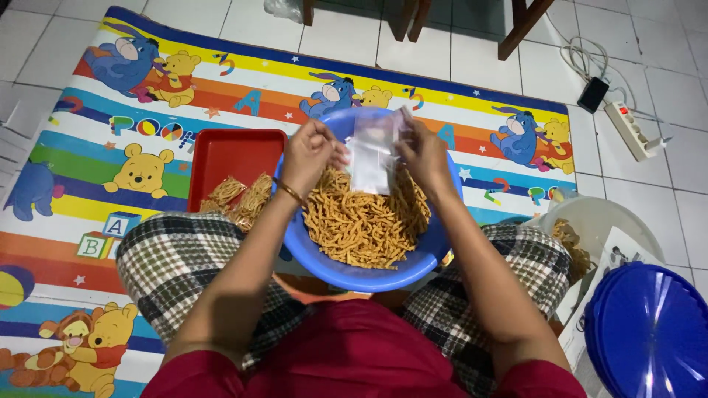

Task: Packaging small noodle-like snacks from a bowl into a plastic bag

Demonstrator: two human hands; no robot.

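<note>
Clear plastic bag (372,151) up over the blue basin (369,273)!
Your left hand (310,151) and right hand (424,155) both pinch its thin, glossy top edge. Below, crisp orange snack sticks (365,221) heap in the round basin; the red square tray (236,158) sits at the cartoon mat's (110,133) middle.
</note>
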